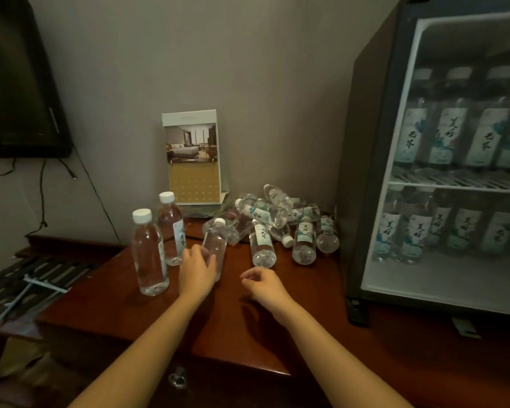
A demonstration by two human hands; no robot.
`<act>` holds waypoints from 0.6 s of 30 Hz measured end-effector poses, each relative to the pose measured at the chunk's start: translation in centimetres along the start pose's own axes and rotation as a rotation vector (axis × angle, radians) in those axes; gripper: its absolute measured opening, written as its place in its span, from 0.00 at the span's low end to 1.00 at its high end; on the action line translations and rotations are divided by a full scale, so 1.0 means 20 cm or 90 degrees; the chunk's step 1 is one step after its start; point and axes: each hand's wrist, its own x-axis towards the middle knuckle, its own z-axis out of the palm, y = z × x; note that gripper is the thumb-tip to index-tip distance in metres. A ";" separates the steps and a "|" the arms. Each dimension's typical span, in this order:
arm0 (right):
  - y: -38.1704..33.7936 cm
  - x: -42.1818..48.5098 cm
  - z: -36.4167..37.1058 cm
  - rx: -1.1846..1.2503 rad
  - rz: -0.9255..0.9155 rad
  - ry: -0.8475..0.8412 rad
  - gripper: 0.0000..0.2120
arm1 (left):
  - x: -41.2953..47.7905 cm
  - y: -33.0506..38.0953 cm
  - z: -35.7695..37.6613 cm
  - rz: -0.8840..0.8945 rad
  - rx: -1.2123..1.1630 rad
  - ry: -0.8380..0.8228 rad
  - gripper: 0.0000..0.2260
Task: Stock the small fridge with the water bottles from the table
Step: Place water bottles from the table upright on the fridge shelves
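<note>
- The held bottle (217, 242) is near the middle of the worktop (106, 293). It is tilted, with its white cap leaning away toward the wall.
- The left hand (196, 270) grips its lower body, fingers curled round the clear plastic. A hold nearer the middle would probably steady a full bottle better as it lifts.
- The right hand (262, 285) hovers just beside it over the wood, fingers loosely curled and holding nothing. It looks free to take a second bottle or to work the door.
- Two upright bottles (149, 254) stand just to the left of the gripped one, so lift straight up to avoid knocking them.
- The pile of bottles (265, 213) lies jumbled on its sides between the hands and the small fridge (368, 172). These bottles are round and likely to roll if nudged.
- The fridge stands at the right end of the worktop, and its glass door (454, 275) appears closed, so it must be opened first.
- Both shelves behind the glass already hold rows of stocked bottles (451, 136). How much room is left cannot be judged from here.
</note>
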 end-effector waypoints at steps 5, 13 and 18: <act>-0.05 0.09 0.09 0.097 0.062 0.000 0.17 | 0.04 0.00 0.04 -0.138 -0.089 -0.107 0.25; -0.10 0.21 0.19 0.272 0.120 -0.073 0.23 | 0.05 -0.06 -0.02 -0.234 -0.312 -0.309 0.16; -0.08 0.27 0.25 0.314 0.115 -0.014 0.33 | 0.01 -0.06 -0.05 -0.161 -0.282 -0.355 0.12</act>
